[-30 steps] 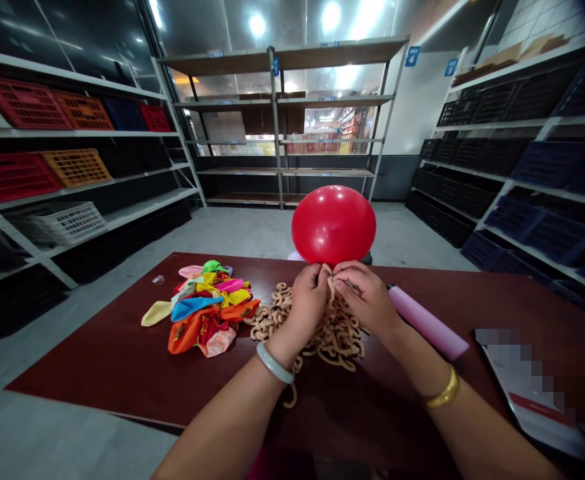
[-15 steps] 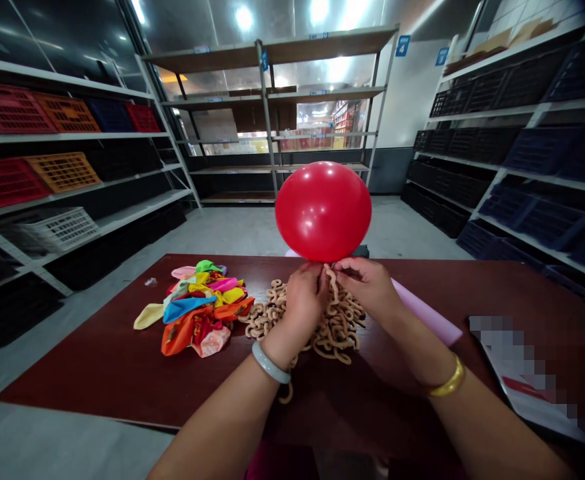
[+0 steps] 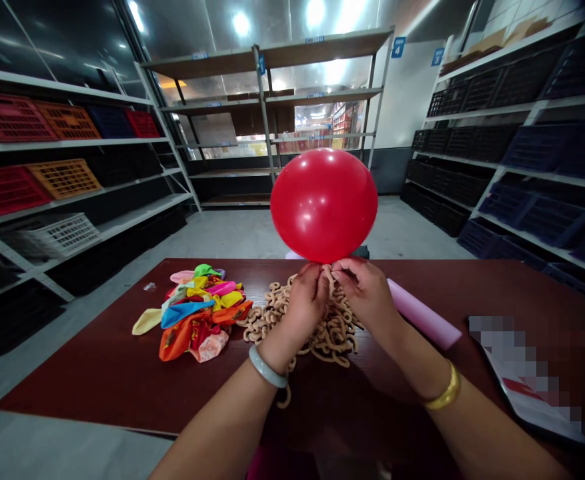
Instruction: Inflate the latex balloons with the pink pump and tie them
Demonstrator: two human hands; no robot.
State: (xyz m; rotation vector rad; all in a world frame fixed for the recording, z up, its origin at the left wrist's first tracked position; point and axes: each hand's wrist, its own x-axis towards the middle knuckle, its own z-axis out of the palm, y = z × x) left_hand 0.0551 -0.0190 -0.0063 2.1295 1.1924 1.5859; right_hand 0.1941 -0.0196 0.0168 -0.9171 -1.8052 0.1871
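An inflated red balloon (image 3: pixel 323 203) stands upright above the middle of the dark red table (image 3: pixel 122 373). My left hand (image 3: pixel 306 300) and my right hand (image 3: pixel 365 292) are both closed, pinching the balloon's neck from either side together with a small beige clip. Directly under my hands lies a heap of beige hook-shaped clips (image 3: pixel 272 315). A pile of flat, uninflated balloons in many colours (image 3: pixel 197 310) lies to the left of the clips.
A pale pink cylinder (image 3: pixel 422 313) lies on the table right of my hands. A paper sheet (image 3: pixel 532 393) lies at the right edge. Metal shelving with red, orange and dark crates lines both sides and the back wall.
The red balloon has risen and come closer, looking larger. My hands moved slightly up and left, still pinching its neck.
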